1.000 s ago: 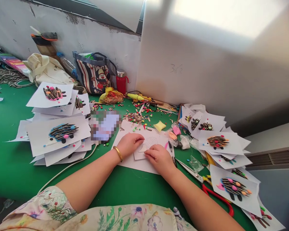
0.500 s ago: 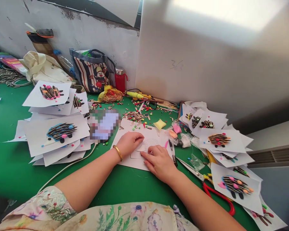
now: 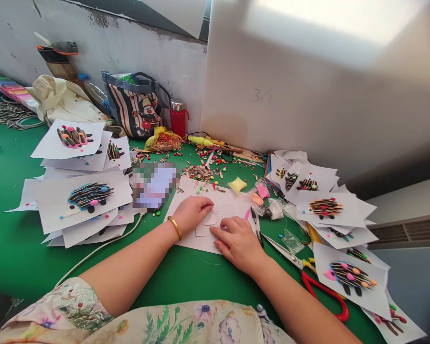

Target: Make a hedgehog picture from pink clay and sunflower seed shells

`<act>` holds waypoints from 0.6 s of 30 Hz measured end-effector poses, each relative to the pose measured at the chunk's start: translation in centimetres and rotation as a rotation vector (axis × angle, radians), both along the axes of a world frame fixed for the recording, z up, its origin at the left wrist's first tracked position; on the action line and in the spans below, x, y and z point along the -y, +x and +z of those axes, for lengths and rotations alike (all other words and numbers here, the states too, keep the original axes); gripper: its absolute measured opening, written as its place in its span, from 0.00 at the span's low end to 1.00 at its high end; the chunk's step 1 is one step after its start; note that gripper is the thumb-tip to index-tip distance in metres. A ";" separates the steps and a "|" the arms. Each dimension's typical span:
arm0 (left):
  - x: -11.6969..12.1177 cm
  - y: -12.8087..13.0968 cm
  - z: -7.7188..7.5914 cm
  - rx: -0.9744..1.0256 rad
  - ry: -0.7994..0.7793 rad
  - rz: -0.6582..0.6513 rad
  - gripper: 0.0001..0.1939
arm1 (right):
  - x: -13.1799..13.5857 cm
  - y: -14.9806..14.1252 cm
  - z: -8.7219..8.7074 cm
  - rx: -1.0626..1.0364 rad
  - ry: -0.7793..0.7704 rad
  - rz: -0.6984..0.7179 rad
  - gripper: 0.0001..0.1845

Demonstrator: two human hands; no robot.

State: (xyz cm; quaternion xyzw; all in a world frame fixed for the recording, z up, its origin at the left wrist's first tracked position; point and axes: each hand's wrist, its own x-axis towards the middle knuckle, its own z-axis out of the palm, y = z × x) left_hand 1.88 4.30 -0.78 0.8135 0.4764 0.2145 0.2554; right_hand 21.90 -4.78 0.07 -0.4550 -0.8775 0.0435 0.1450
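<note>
A small sheet of white paper with a patterned line drawing (image 3: 225, 210) lies on a larger white sheet (image 3: 182, 193). My left hand (image 3: 189, 216), with a gold bangle at the wrist, rests at the drawing's left side. Its fingers are bent and pressed together; whatever they pinch is hidden. A small white piece (image 3: 210, 220) shows just below those fingertips. Across the lower right of the drawing lies my right hand (image 3: 238, 241), open, fingers spread and touching the paper. A black pen (image 3: 256, 228) is beside it.
Red-handled scissors (image 3: 308, 277) lie by my right forearm. Stacks of hedgehog pictures stand at left (image 3: 82, 224) and right (image 3: 351, 272). Behind the sheet are sunflower seeds (image 3: 198, 173), a yellow clay packet (image 3: 237, 185) and a phone (image 3: 155, 186) with a cable.
Both hands stay in nearly the same place on the paper. The small sheet's left edge appears shifted very slightly to the right.
</note>
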 end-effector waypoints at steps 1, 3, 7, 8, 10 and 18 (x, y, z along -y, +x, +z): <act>0.0 0.0 0.0 0.002 -0.001 0.001 0.13 | -0.1 0.2 0.0 -0.006 0.011 -0.016 0.15; 0.0 0.0 0.1 0.007 -0.003 0.000 0.13 | -0.1 0.5 0.1 -0.030 0.027 -0.020 0.12; 0.1 0.1 0.1 0.006 -0.009 0.005 0.13 | -0.1 0.4 0.2 -0.040 0.017 0.059 0.14; 0.1 0.1 0.1 0.004 -0.009 0.006 0.13 | -0.1 0.3 0.2 -0.032 0.017 0.056 0.15; 0.1 0.1 0.1 0.003 -0.004 0.003 0.13 | -0.2 0.3 0.1 -0.020 0.028 0.019 0.16; 0.2 0.1 0.1 0.001 0.015 0.002 0.12 | -0.3 0.7 0.1 -0.106 0.052 0.017 0.15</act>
